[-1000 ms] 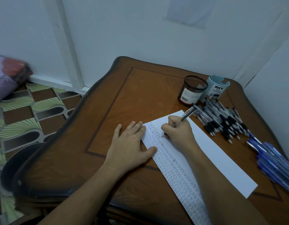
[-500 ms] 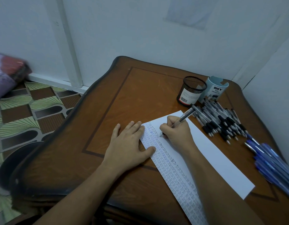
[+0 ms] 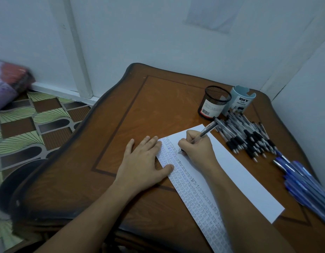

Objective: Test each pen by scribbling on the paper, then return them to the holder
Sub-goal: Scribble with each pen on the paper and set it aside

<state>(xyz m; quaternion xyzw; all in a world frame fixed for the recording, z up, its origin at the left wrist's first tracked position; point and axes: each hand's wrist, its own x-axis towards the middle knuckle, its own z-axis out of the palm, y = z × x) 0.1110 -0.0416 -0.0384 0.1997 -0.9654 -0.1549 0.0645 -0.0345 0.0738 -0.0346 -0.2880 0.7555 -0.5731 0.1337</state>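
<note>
A long white paper (image 3: 245,181) lies across the brown wooden table (image 3: 132,110), its left strip filled with small scribbles. My right hand (image 3: 196,148) grips a clear black-tipped pen (image 3: 207,130) with the tip down on the paper. My left hand (image 3: 141,161) lies flat, fingers spread, pressing on the paper's left edge. A black mesh holder (image 3: 213,102) and a light blue holder (image 3: 241,100) stand at the table's far right. Beside them lies a heap of several black pens (image 3: 249,137); several blue pens (image 3: 304,181) lie at the right edge.
White walls close in behind and to the right of the table. The patterned floor (image 3: 26,125) shows on the left, with a purple and red bundle (image 3: 8,81) against the wall and a dark round object (image 3: 6,189) below the table edge.
My right hand has shifted the pen tip slightly along the paper while writing. The left hand stays flat in the same place. The view has drifted a little.
</note>
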